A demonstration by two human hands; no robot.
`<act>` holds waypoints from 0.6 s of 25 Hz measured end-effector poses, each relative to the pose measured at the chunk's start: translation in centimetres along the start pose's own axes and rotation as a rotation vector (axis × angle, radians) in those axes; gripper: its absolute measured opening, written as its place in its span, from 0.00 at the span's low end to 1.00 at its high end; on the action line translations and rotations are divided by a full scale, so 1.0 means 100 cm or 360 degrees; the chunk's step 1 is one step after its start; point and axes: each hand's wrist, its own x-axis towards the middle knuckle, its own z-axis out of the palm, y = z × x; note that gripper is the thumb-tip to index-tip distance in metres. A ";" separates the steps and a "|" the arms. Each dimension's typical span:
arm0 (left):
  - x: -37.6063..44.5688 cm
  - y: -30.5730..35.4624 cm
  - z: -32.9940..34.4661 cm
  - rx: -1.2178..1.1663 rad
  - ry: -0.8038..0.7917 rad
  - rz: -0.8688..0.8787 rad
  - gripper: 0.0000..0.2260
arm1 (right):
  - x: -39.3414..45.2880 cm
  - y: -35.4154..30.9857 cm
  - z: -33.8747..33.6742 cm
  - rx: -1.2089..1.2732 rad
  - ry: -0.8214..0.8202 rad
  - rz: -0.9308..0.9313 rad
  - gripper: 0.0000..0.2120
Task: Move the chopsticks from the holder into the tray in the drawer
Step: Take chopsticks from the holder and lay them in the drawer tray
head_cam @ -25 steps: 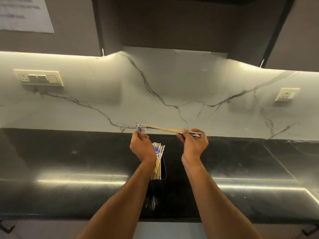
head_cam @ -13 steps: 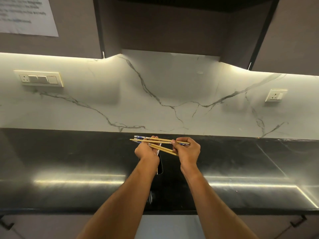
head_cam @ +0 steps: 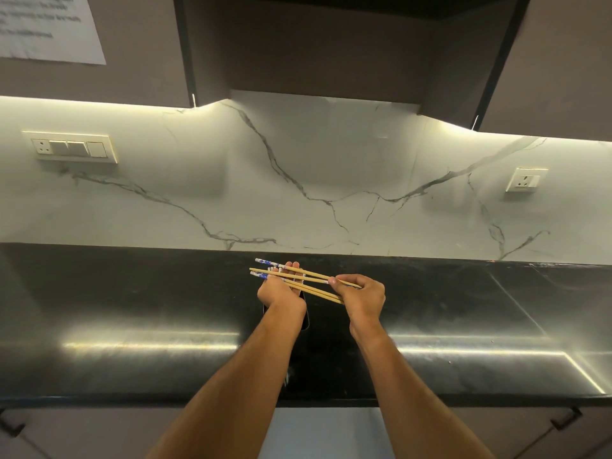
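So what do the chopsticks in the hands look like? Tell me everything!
The chopsticks are thin, pale wooden sticks, and some ends have a blue-and-white pattern. There seem to be about four. They lie nearly level above the black counter, fanned out and crossing each other, not lined up. The patterned ends that show point left, past the left hand, which holds them from below. The right hand pinches the other ends. Nothing else touches them.
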 end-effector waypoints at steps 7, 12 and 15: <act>0.009 -0.004 0.000 0.0137 -0.0070 0.0132 0.10 | 0.004 0.015 -0.005 -0.0126 -0.0098 0.0005 0.05; 0.016 -0.004 -0.006 0.0216 -0.0034 0.0173 0.11 | 0.008 0.019 -0.008 -0.0012 -0.0071 0.0020 0.05; 0.019 -0.008 -0.009 0.0265 -0.0010 0.0208 0.11 | 0.011 0.012 -0.009 0.0197 -0.0030 0.0022 0.05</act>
